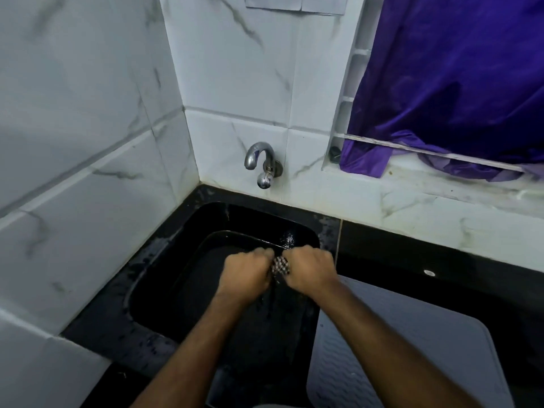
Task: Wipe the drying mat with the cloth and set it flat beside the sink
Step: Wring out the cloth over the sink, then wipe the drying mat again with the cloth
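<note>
Your left hand (245, 273) and right hand (309, 270) are both clenched on the checkered cloth (280, 265), bunched between them over the black sink (164, 278). The grey drying mat (412, 346) lies flat on the table just right of the sink, its long axis running away from you.

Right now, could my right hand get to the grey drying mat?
Probably yes, once it lets go: the right hand and left hand both grip the cloth over the sink; the mat lies uncovered beside it.
</note>
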